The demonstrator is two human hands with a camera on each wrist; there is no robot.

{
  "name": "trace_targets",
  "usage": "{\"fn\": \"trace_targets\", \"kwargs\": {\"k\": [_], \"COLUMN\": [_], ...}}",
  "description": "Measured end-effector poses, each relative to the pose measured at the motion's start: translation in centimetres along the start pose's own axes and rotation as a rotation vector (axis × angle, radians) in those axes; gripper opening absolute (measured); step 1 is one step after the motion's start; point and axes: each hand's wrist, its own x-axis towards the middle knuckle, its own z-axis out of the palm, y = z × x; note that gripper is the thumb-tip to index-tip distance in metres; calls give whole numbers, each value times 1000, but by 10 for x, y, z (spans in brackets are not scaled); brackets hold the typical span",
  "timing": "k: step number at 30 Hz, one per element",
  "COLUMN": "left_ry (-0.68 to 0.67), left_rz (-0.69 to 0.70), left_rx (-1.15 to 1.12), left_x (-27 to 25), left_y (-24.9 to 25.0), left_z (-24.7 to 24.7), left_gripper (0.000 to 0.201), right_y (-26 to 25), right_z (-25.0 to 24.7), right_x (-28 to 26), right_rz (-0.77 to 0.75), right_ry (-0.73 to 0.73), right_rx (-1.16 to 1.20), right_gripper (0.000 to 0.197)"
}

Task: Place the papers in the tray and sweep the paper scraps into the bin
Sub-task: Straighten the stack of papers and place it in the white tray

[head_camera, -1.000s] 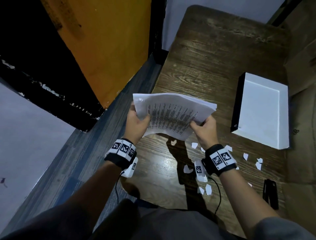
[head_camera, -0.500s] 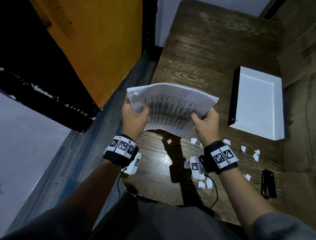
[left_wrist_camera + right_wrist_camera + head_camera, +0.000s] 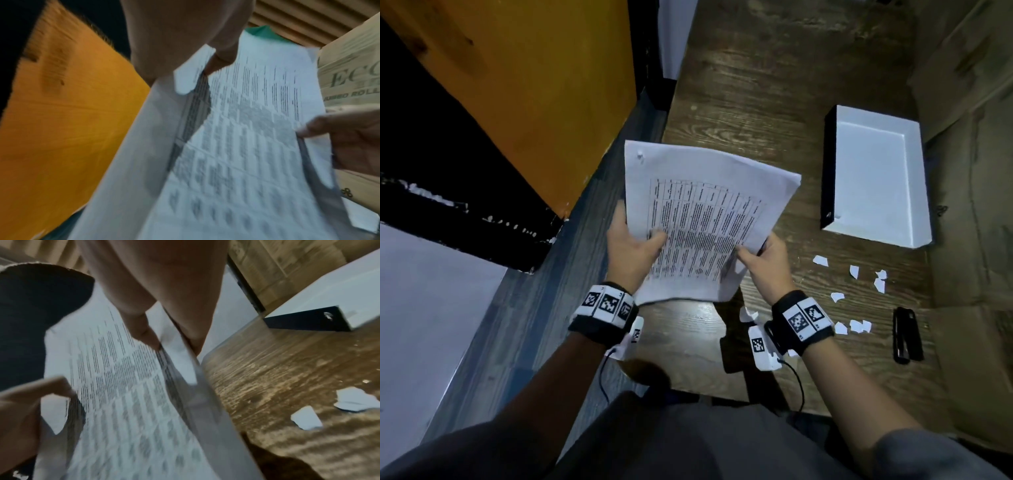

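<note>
A stack of printed papers (image 3: pixel 702 219) hangs in the air over the near left part of the wooden table (image 3: pixel 756 85). My left hand (image 3: pixel 635 245) grips its left edge, thumb on top. My right hand (image 3: pixel 758 255) pinches its lower right edge. The wrist views show the same sheets (image 3: pixel 236 146) (image 3: pixel 123 394) up close and blurred. An empty white tray (image 3: pixel 873 178) with a black side lies on the table to the right of the papers; its corner (image 3: pixel 308 321) shows in the right wrist view. White paper scraps (image 3: pixel 854 272) (image 3: pixel 306 418) lie scattered on the table below the tray. No bin is in view.
A black stapler (image 3: pixel 907 334) lies near the table's front right. Cardboard boxes (image 3: pixel 976 137) stand along the right side. An orange wooden panel (image 3: pixel 534 85) and a dark frame stand to the left, beyond a strip of floor (image 3: pixel 544 308).
Both hands have turned the papers from a wide, curved hold to a more upright, lengthwise one. The stack now stands taller and sits slightly further right.
</note>
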Motion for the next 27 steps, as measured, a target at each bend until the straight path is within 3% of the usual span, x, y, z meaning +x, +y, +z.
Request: {"fn": "trace_targets", "kwargs": {"k": [4, 6, 11, 14, 16, 18, 21, 27], "left_ry": [-170, -202, -219, -268, -277, -281, -325, -315], "left_rz": [-189, -289, -420, -481, -519, -557, -541, -458], "left_rx": [64, 134, 177, 204, 208, 207, 224, 207], "left_x": [-11, -19, -35, -33, -20, -15, -12, 0], "left_y": [-26, -46, -67, -90, -136, -124, -67, -41], "left_z": [-6, -5, -5, -7, -14, -12, 0, 21], "left_gripper": [51, 55, 53, 56, 68, 71, 53, 49], "right_y": [33, 51, 53, 57, 63, 68, 67, 66], "right_z": [-17, -20, -27, -28, -25, -22, -21, -22], "right_x": [-2, 0, 15, 30, 36, 38, 37, 36], "right_rz": [181, 250, 352, 353, 379, 378, 354, 318], "right_ry": [-233, -281, -210, -202, -196, -176, -151, -141], "right_rx": [-169, -222, 107, 141, 125, 111, 122, 95], "right_gripper": [33, 30, 50, 52, 52, 53, 52, 44]}}
